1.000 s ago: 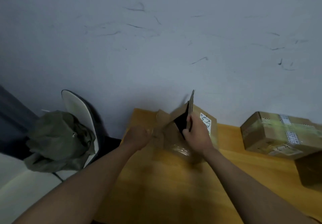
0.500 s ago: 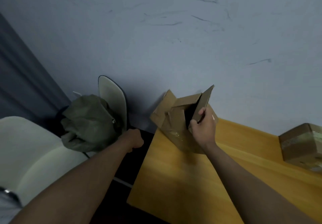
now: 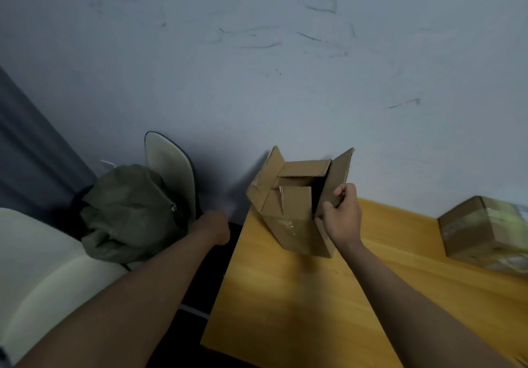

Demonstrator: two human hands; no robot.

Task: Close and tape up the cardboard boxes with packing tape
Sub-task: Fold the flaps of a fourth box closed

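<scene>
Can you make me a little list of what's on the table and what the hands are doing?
open box: on the table's left corner, flaps up, not taped
right hand: pinches the box's right flap
left hand: off the table, reaching toward the chair; grip unclear
taped box: far right
table: yellow wood
chair: green bag on it

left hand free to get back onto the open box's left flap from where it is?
Probably yes. The left hand hangs off the table edge, beside the open box; nothing lies between it and the left flap.

Bare forearms (image 3: 128,304), no sleeves.
</scene>
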